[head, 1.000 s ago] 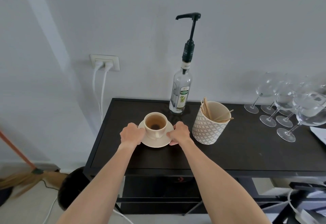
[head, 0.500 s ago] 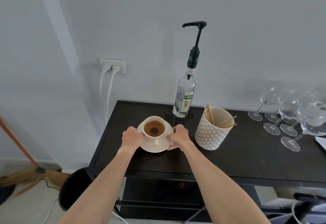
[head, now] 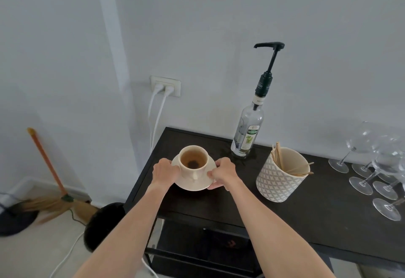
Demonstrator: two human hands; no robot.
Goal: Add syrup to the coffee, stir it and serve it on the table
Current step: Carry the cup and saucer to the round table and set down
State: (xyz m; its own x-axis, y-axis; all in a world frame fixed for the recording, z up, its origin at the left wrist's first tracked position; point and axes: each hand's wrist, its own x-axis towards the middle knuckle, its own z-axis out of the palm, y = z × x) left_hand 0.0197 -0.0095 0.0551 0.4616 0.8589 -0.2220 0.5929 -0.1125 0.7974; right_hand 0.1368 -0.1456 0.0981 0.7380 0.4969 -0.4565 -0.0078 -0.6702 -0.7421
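Note:
A cream coffee cup [head: 193, 162] with brown coffee stands on a cream saucer [head: 195, 184], held above the left part of the black table [head: 317, 218]. My left hand [head: 164, 171] grips the saucer's left rim and my right hand [head: 223, 173] grips its right rim. The cup's handle points toward me. Behind and to the right stands a clear syrup bottle [head: 247, 134] with a tall black pump. A patterned white holder [head: 282, 173] with wooden stir sticks sits right of my right hand.
Several empty wine glasses [head: 372, 168] crowd the table's right side. A wall socket [head: 166, 85] with two white cables is behind the table's left end. A broom [head: 47, 163] leans on the wall at left, and a dark round object [head: 103, 225] sits on the floor beside the table.
Both hands have raised the saucer and cup off the table and carried them toward the table's left end. The view has swung left.

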